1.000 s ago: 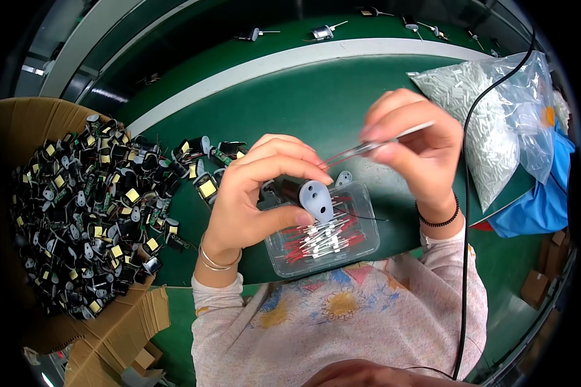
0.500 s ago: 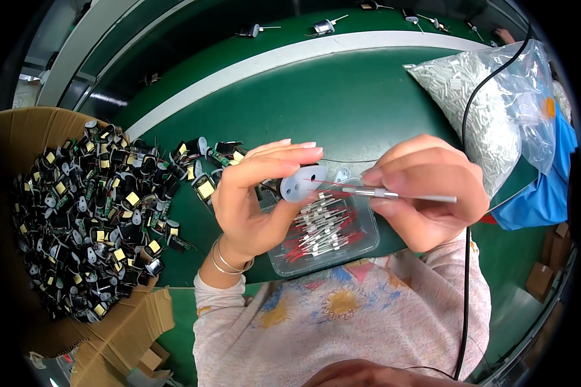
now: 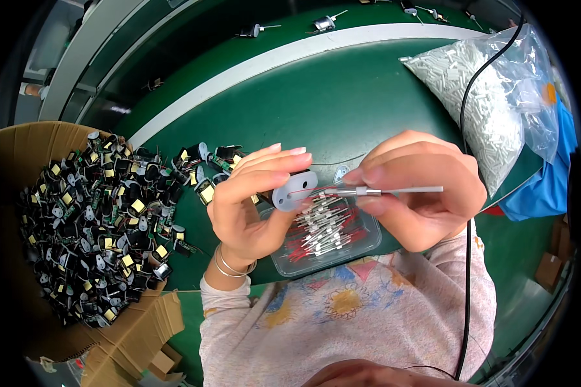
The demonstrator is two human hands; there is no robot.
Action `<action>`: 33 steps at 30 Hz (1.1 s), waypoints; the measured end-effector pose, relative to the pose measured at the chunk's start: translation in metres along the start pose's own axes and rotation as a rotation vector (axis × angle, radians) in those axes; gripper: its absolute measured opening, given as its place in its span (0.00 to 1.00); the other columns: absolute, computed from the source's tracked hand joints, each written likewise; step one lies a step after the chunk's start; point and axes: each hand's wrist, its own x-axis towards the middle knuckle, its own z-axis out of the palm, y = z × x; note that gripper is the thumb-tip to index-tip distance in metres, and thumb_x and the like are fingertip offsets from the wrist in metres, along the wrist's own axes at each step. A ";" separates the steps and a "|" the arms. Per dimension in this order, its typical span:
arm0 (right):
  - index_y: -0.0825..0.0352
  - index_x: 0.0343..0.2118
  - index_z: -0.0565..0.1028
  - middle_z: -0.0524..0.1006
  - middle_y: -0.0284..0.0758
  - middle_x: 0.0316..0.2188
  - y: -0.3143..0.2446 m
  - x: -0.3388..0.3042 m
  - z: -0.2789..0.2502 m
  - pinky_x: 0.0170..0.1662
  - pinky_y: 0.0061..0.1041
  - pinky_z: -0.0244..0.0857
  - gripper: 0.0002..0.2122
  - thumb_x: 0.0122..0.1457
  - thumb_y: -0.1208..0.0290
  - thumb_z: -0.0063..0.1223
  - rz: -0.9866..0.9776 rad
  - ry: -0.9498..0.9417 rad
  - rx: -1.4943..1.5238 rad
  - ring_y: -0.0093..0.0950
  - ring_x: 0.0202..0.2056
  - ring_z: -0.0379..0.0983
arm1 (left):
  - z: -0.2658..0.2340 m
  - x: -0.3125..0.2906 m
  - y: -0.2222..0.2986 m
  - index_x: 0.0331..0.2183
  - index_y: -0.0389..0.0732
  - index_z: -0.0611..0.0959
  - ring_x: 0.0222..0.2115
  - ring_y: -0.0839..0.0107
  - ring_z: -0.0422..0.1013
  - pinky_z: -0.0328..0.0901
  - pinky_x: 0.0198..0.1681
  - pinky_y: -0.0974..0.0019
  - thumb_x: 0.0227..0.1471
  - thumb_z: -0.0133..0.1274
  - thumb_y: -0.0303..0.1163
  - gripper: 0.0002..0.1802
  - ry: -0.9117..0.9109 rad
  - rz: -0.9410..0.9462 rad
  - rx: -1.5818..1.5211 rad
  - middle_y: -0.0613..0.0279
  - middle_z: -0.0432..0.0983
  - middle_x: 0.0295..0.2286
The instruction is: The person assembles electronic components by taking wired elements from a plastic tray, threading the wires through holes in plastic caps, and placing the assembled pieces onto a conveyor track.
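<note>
My left hand is closed round a small dark unit whose pale grey oval cap faces right and has several holes. Opposite it, my right hand pinches a slim silver-and-white rod-like part between thumb and fingers. Thin red wires run from this part toward the cap; whether they enter a hole is too fine to tell. Beneath both hands sits a clear plastic box with many white parts with red wires. A loose grey oval piece lies behind it, partly hidden by my right fingers.
At the left, a cardboard box is heaped with black units; several more lie on the green table beside it. A plastic bag of white tubes stands at the right, near a hanging black cable. Units sit beyond the white strip.
My left hand has shifted slightly left and down, and the cap has turned a little. My right hand has drawn slightly left with its part. The whole view has tilted a little.
</note>
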 end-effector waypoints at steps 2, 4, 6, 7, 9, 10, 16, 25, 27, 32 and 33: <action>0.76 0.26 0.71 0.75 0.44 0.21 0.001 -0.001 0.001 0.24 0.25 0.70 0.12 0.35 0.88 0.57 -0.016 0.018 0.008 0.34 0.23 0.75 | 0.000 0.000 0.000 0.36 0.36 0.69 0.37 0.55 0.74 0.64 0.46 0.54 0.40 0.60 0.20 0.20 0.007 0.001 0.004 0.46 0.77 0.33; 0.77 0.26 0.71 0.75 0.44 0.21 0.000 -0.001 0.002 0.24 0.25 0.70 0.12 0.35 0.88 0.57 -0.020 0.031 0.004 0.35 0.23 0.75 | -0.001 0.000 0.000 0.36 0.36 0.69 0.37 0.55 0.74 0.64 0.46 0.53 0.39 0.60 0.20 0.21 -0.008 0.014 0.025 0.45 0.77 0.33; 0.77 0.26 0.71 0.75 0.44 0.21 0.000 -0.001 0.002 0.24 0.25 0.70 0.12 0.34 0.88 0.58 -0.018 0.039 -0.004 0.35 0.23 0.75 | -0.001 0.000 0.000 0.36 0.36 0.69 0.37 0.55 0.74 0.64 0.46 0.53 0.39 0.60 0.20 0.21 -0.005 0.016 0.029 0.45 0.77 0.32; 0.76 0.26 0.71 0.75 0.44 0.21 0.000 -0.001 0.001 0.25 0.25 0.71 0.12 0.34 0.88 0.58 -0.014 0.039 -0.005 0.34 0.23 0.76 | 0.000 0.000 0.000 0.36 0.36 0.69 0.37 0.55 0.74 0.64 0.46 0.53 0.39 0.61 0.20 0.21 0.001 0.018 0.033 0.45 0.77 0.32; 0.76 0.26 0.71 0.75 0.44 0.20 -0.001 -0.001 0.001 0.25 0.25 0.71 0.12 0.34 0.88 0.58 -0.010 0.043 -0.007 0.34 0.23 0.76 | 0.000 0.000 0.000 0.36 0.36 0.69 0.37 0.55 0.74 0.64 0.46 0.53 0.38 0.61 0.20 0.21 -0.004 0.019 0.042 0.45 0.77 0.32; 0.76 0.26 0.72 0.76 0.44 0.21 -0.001 -0.001 0.001 0.25 0.25 0.71 0.12 0.33 0.88 0.58 -0.004 0.043 -0.007 0.34 0.23 0.76 | 0.000 0.000 0.000 0.36 0.36 0.69 0.37 0.55 0.74 0.64 0.45 0.53 0.38 0.61 0.20 0.21 -0.004 0.020 0.051 0.45 0.77 0.32; 0.75 0.25 0.74 0.77 0.42 0.23 -0.007 -0.006 0.005 0.26 0.22 0.70 0.13 0.32 0.86 0.60 -0.023 0.043 -0.055 0.32 0.24 0.75 | -0.001 0.000 0.001 0.36 0.36 0.68 0.37 0.54 0.74 0.64 0.46 0.53 0.38 0.61 0.20 0.22 -0.005 0.023 0.061 0.44 0.77 0.32; 0.73 0.26 0.76 0.77 0.40 0.25 -0.007 -0.012 0.006 0.25 0.20 0.70 0.13 0.31 0.84 0.62 -0.156 -0.006 -0.180 0.29 0.24 0.75 | -0.002 -0.001 0.002 0.37 0.37 0.67 0.36 0.55 0.74 0.64 0.45 0.53 0.39 0.62 0.23 0.23 0.020 0.016 0.091 0.44 0.76 0.32; 0.73 0.26 0.76 0.78 0.40 0.25 -0.007 -0.012 0.007 0.25 0.19 0.70 0.13 0.31 0.84 0.63 -0.145 0.011 -0.175 0.29 0.24 0.75 | -0.002 -0.001 0.002 0.37 0.37 0.67 0.36 0.55 0.74 0.65 0.45 0.53 0.39 0.62 0.23 0.23 0.018 0.021 0.099 0.44 0.77 0.31; 0.74 0.27 0.76 0.78 0.40 0.25 -0.004 -0.014 0.010 0.25 0.19 0.70 0.13 0.32 0.85 0.62 -0.169 0.041 -0.174 0.29 0.24 0.74 | -0.002 -0.001 0.002 0.37 0.38 0.66 0.36 0.56 0.74 0.65 0.45 0.53 0.40 0.62 0.24 0.23 0.023 0.027 0.111 0.45 0.77 0.31; 0.74 0.27 0.76 0.78 0.40 0.25 -0.004 -0.014 0.010 0.25 0.19 0.70 0.13 0.32 0.85 0.62 -0.171 0.055 -0.173 0.29 0.24 0.74 | -0.002 -0.001 0.002 0.37 0.38 0.66 0.36 0.56 0.74 0.65 0.45 0.53 0.40 0.62 0.24 0.23 0.016 0.033 0.124 0.45 0.77 0.31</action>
